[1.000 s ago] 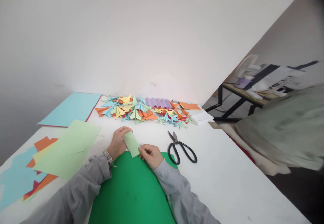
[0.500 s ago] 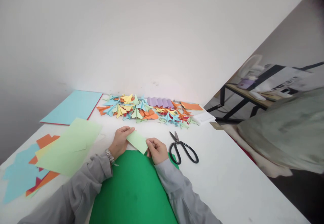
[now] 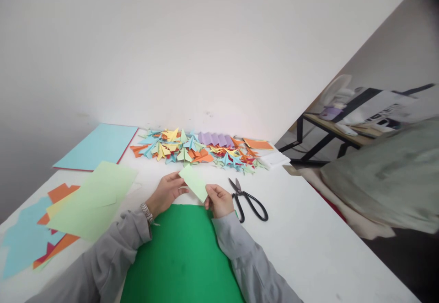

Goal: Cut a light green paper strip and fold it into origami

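A small pale green sheet of paper is tilted in the air above the table. My right hand pinches its lower right corner between thumb and fingers. At the sheet's left edge, my left hand has its fingers apart, with the fingertips close to or touching the paper. Below both hands lies a large green sheet. Black-handled scissors rest on the table just right of my right hand, their blades slightly apart and one handle loop partly hidden.
Folded paper planes in several colours lie along the wall, with a pleated purple paper among them. Loose coloured sheets and a light blue stack are on the left. Another person's sleeve is at the right.
The pale green sheet has turned steeper and shifted slightly right with my right hand. My left hand has loosened from its corner, its fingers now parted.
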